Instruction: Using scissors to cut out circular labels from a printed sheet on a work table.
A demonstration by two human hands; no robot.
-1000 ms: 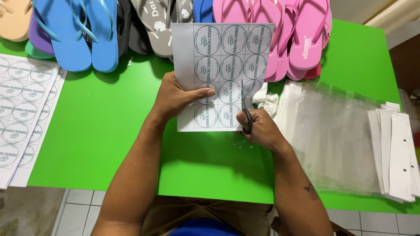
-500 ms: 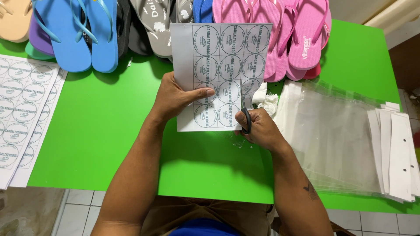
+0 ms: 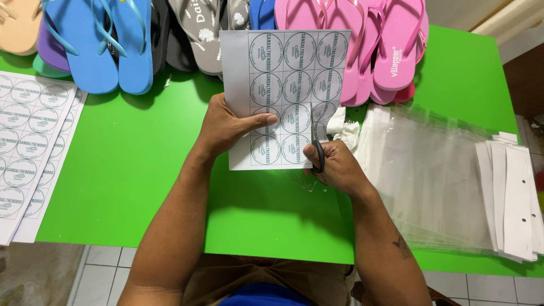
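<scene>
We see a bright green tabletop (image 3: 141, 187) standing over a pale tiled floor (image 3: 102, 277), with a row of rubber flip-flops in blue, grey and pink (image 3: 362, 39) along its far edge. To the right lies a stack of clear plastic bags (image 3: 430, 175) beside white card strips with punched holes (image 3: 518, 198); at the left edge lie more white sheets of round printed labels (image 3: 28, 136).

In the middle we find the grey sheet of round printed labels (image 3: 283, 68), raised off the tabletop. Our left hand (image 3: 226, 127) is closed on its left edge, thumb lying across the front. Our right hand (image 3: 334, 164) sits at the lower right corner, closed on black-handled scissors (image 3: 315, 136), whose blades run up into the sheet between the last two columns.

Against the earlier frames, the sheet, both hands and the scissors sit almost unchanged.
</scene>
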